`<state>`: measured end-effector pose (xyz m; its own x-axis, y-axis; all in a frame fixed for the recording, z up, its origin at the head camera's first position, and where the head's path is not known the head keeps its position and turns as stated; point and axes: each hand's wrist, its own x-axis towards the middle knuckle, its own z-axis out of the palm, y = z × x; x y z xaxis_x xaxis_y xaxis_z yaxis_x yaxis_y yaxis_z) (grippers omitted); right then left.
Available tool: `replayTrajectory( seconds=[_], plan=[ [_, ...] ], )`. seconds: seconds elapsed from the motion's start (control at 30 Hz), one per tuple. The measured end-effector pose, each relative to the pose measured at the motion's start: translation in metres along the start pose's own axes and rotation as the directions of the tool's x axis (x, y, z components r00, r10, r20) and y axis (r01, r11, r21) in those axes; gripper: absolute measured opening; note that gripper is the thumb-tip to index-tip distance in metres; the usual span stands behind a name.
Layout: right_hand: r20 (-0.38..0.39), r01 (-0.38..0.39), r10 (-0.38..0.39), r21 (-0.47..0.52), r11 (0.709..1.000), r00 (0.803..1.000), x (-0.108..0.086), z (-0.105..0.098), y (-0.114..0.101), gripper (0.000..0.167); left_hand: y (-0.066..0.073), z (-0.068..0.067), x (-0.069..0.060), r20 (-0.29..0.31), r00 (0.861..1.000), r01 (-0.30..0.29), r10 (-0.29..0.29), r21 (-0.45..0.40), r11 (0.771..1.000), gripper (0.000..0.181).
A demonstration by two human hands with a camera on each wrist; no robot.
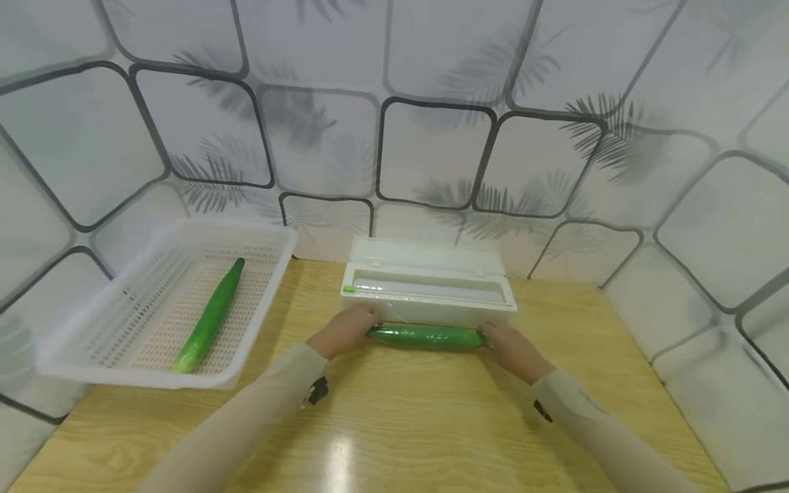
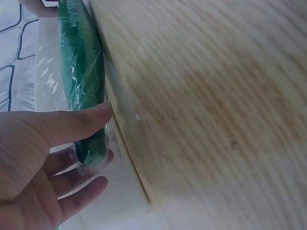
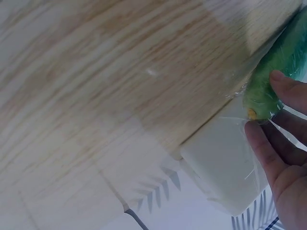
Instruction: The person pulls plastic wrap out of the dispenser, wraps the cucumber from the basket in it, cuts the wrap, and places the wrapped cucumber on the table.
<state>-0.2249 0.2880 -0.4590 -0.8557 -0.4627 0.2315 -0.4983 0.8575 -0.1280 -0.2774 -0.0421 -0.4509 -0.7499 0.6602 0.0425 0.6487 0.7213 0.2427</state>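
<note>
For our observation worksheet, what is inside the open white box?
A pale roll lies lengthwise inside the white box; the roll's underside and anything beneath it are covered.

Light-brown wood-grain tabletop [image 1: 419, 418]: flat; bright glare patch [image 1: 337, 462] toward the near side.
White wall covering with grey rounded outlines and leaf prints [image 1: 437, 154]: behind the tabletop and along both sides.
White rectangular perforated plastic basket [image 1: 135, 378]: on the tabletop, left side.
Long green tapered cucumber [image 1: 212, 318]: lying on the basket floor, pale end nearer, dark end farther.
</note>
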Motion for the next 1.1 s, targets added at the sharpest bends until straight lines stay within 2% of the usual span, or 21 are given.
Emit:
replayTrajectory(
  seconds=[0.1, 0.27, 0.57, 0.8, 0.97, 1.03, 1.1],
  plan=[
    [-0.009, 0.002, -0.002, -0.011, 1.000, 1.000, 0.000, 0.000, 0.000, 0.032, 0.000, 0.001, -0.001, -0.012, 1.000, 0.009, -0.008, 0.038, 0.999, 0.030],
    [-0.007, -0.016, 0.016, -0.006, 1.000, 1.000, -0.001, 0.002, -0.001, 0.036, 0.000, -0.001, -0.004, -0.038, 0.999, 0.015, -0.013, 0.031, 0.999, 0.031],
    [-0.054, 0.003, -0.005, -0.035, 0.999, 0.999, 0.000, 0.003, -0.003, 0.042, 0.000, -0.003, -0.008, -0.044, 0.999, -0.016, 0.017, 0.017, 1.000, 0.052],
    [-0.087, 0.037, -0.040, -0.037, 0.999, 0.995, 0.007, 0.000, -0.013, 0.046, -0.007, -0.006, -0.022, -0.097, 0.995, -0.008, 0.011, 0.028, 1.000, 0.051],
    [-0.103, 0.109, -0.115, -0.059, 0.992, 0.988, 0.019, -0.006, -0.023, 0.047, -0.014, -0.018, -0.035, -0.126, 0.991, 0.057, -0.046, 0.087, 0.995, 0.050],
    [-0.103, 0.139, -0.145, -0.071, 0.988, 0.984, 0.028, -0.010, -0.028, 0.045, -0.017, -0.025, -0.039, -0.174, 0.981, 0.102, -0.082, 0.111, 0.989, 0.047],
    [-0.109, 0.160, -0.167, -0.068, 0.985, 0.980, 0.039, -0.014, -0.035, 0.043, -0.020, -0.032, -0.039, -0.242, 0.962, 0.155, -0.125, 0.108, 0.982, 0.043]
  ],
)
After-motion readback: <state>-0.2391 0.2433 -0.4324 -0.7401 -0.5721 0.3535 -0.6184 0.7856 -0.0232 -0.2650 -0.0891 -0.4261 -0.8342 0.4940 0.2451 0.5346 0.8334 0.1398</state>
